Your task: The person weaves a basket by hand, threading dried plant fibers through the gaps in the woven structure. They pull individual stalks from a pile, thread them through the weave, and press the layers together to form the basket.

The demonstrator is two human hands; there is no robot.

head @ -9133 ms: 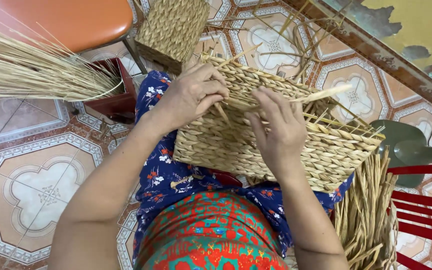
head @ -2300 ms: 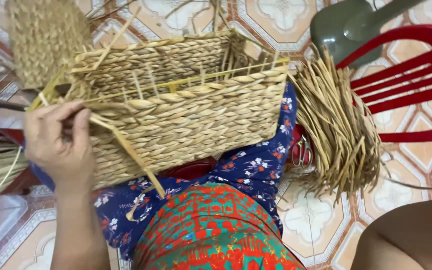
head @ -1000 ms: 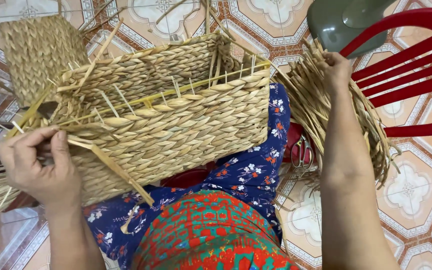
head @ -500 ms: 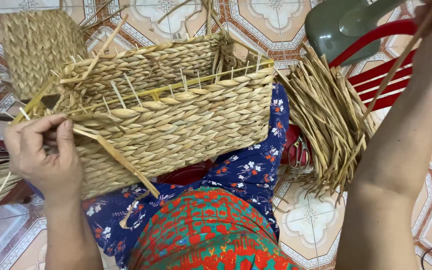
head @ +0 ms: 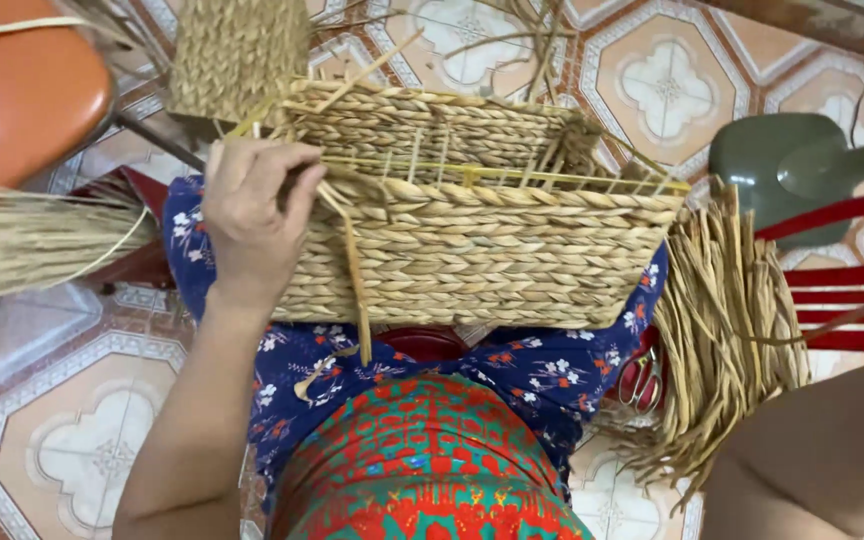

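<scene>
A half-woven rectangular basket [head: 482, 240] of thick, twisted straw-coloured braid rests on the person's lap, its rows stacked like rope, thin yellow uprights poking above the unfinished rim. The left hand [head: 252, 215] grips the basket's left end, fingers curled over the rim and pinching a loose flat strand [head: 352, 280] that hangs down the front. The right hand is out of view; only the forearm shows.

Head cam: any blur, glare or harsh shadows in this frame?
Head view: light soft and even, no glare on the floor tiles; woven basket and left hand sharp; right forearm at the frame edge slightly soft, its hand out of frame.
</scene>
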